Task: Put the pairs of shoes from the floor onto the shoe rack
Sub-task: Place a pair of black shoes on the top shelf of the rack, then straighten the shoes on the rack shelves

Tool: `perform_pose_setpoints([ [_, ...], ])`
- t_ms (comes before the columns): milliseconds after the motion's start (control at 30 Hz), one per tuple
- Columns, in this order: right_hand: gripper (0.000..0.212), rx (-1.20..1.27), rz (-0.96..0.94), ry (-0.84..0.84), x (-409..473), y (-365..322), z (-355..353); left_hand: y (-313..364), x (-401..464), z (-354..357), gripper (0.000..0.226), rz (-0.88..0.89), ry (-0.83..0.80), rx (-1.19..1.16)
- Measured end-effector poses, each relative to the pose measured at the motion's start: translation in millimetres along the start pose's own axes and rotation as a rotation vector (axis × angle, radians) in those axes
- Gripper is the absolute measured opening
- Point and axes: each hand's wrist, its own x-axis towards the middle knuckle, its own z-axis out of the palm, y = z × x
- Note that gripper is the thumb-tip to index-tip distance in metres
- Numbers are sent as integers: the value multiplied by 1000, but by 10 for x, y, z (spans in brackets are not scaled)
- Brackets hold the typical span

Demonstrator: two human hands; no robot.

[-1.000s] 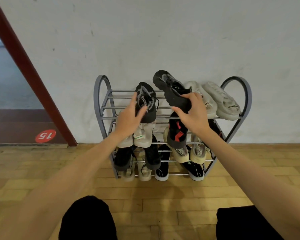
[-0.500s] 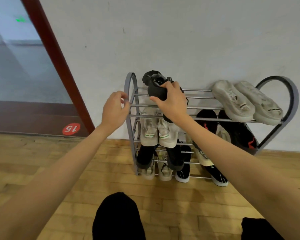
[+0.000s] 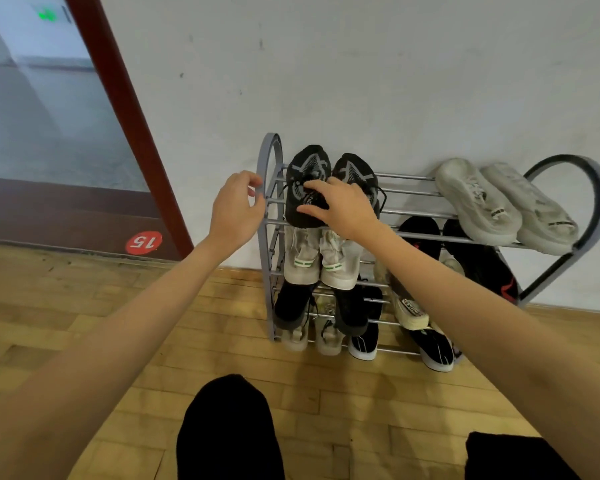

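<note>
My right hand rests with a loose, spread grip on the pair of black mesh sneakers with grey markings, which sits on the top shelf of the grey metal shoe rack. My left hand is half-curled just beside the rack's left arch, its grip closed on nothing. Below my right wrist a cream shoe carries lettering I can't fully read. Left of my grip, a red round sticker reads "15". Wooden floor, white wall.

A black pair of shoes lies side by side on the grey shoe rack's top tier.
</note>
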Motion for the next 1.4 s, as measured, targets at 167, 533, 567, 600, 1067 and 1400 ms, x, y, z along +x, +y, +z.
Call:
perform_pose_setpoints([
  [167, 67, 200, -8, 213, -287, 293, -28, 112, -27, 101, 29, 200, -52, -10],
  [533, 65, 425, 190, 6, -444, 628, 127, 249, 28, 589, 86, 179, -365, 237],
  [567, 61, 437, 195, 22, -425, 614, 149, 231, 27, 598, 81, 174, -361, 225],
  [600, 57, 452, 204, 38, -401, 602, 172, 218, 27, 599, 74, 172, -354, 209],
  [1067, 77, 332, 267, 19, -334, 560, 372, 113, -68, 616, 64, 165, -259, 143],
  [1400, 42, 215, 38, 384, -995, 520, 464, 77, -618, 590, 51, 210, 1, 127],
])
